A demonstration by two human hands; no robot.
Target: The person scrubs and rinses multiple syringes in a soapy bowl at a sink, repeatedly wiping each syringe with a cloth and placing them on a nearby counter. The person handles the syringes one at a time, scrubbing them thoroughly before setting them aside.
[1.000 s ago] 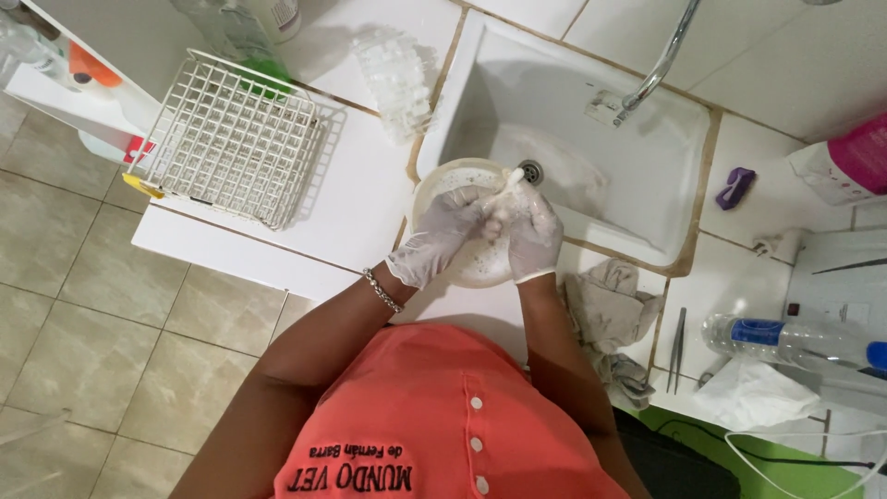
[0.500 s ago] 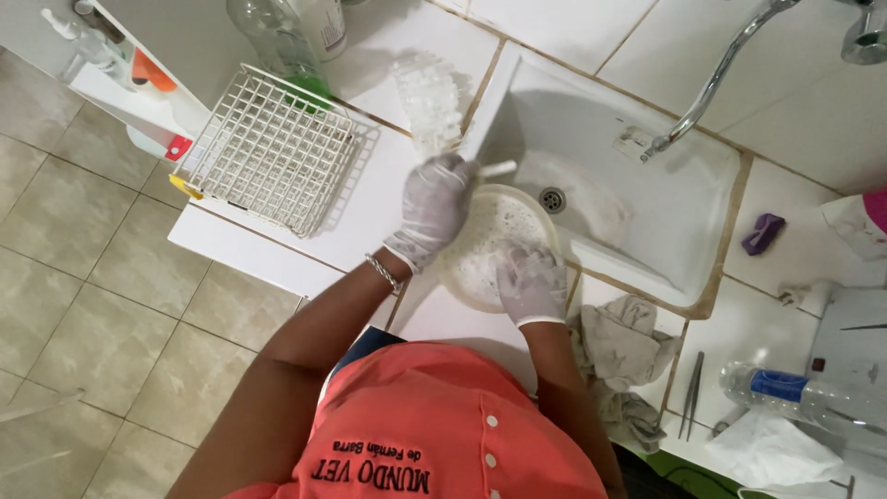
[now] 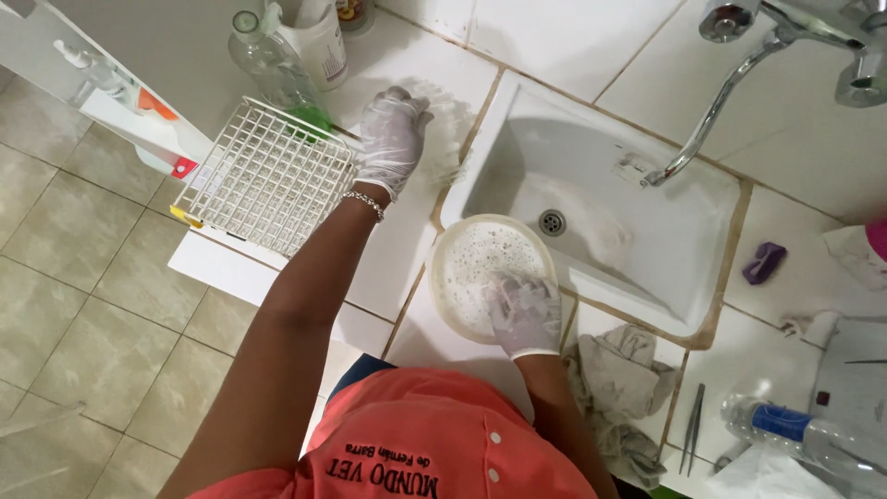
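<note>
A white sink (image 3: 637,222) was set in the tiled counter (image 3: 407,249), with a wire rack (image 3: 268,176) to its left. A round soapy bowl (image 3: 480,268) sat on the sink's near corner, and the gloved right hand (image 3: 525,314) gripped its near rim, fingers (image 3: 504,294) curled inside. The gloved left hand (image 3: 390,137) lay spread, open, on a clear plastic piece (image 3: 443,125) beside the rack.

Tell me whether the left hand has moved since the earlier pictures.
Yes. The left hand left the soapy bowl and went up-left, now beside the white wire rack, away from the sink.
</note>
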